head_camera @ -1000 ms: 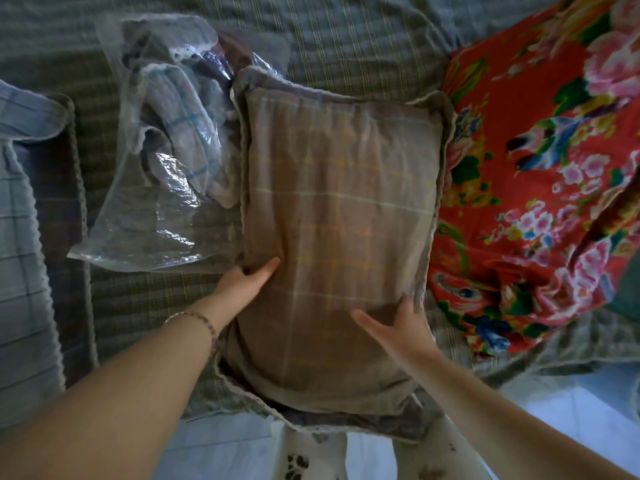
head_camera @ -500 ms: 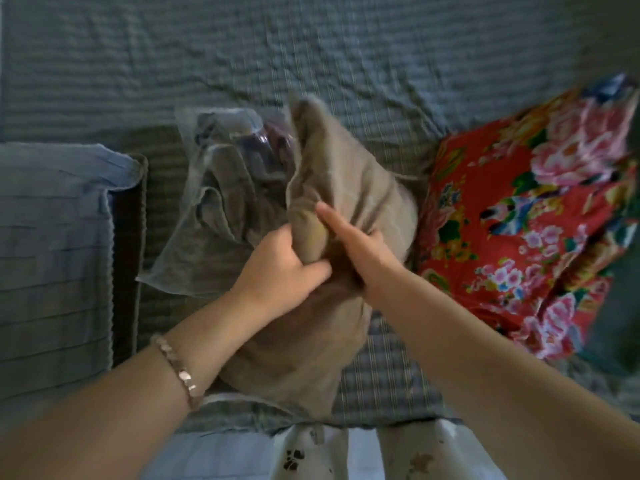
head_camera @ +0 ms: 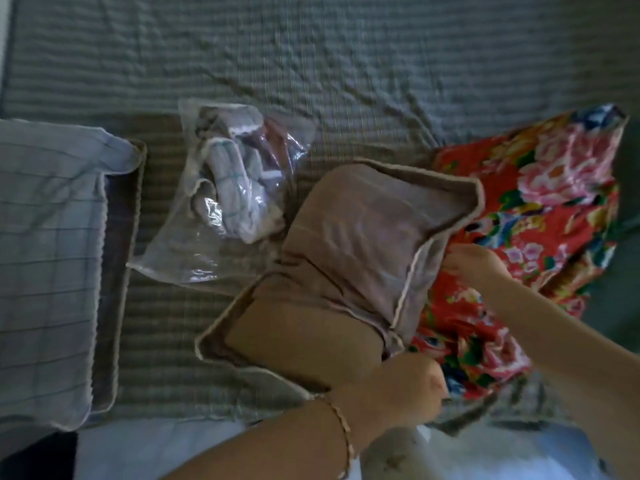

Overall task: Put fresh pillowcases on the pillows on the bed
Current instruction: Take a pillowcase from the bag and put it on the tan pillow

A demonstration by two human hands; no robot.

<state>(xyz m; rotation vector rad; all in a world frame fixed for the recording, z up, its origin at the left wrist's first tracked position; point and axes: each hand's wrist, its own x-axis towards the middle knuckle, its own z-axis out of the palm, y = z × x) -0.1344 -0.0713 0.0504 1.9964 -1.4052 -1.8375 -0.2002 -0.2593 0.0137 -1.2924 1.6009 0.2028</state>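
Observation:
A brown pillow in a brown checked pillowcase [head_camera: 349, 271] lies crumpled on the bed, its piped edge turned back on the right side. My left hand [head_camera: 405, 389], with a bracelet on the wrist, grips the case's near corner in a fist. At the right edge of the case, where it meets the floral cloth, my right hand [head_camera: 474, 261] pinches the fabric. A clear plastic bag [head_camera: 221, 202] with folded grey and white checked cloth inside lies to the left of the pillow. A pillow in a blue checked case [head_camera: 45, 254] rests at the far left.
A red floral blanket [head_camera: 540, 230] is bunched at the right, touching the brown pillow. The grey-green striped bedsheet [head_camera: 311, 64] stretches wrinkled behind. The bed's near edge and pale floor [head_camera: 156, 452] show at the bottom.
The pillow went from lying flat to being lifted and bunched, and now lies turned toward the right. Both hands moved from its middle to its right edge and near corner.

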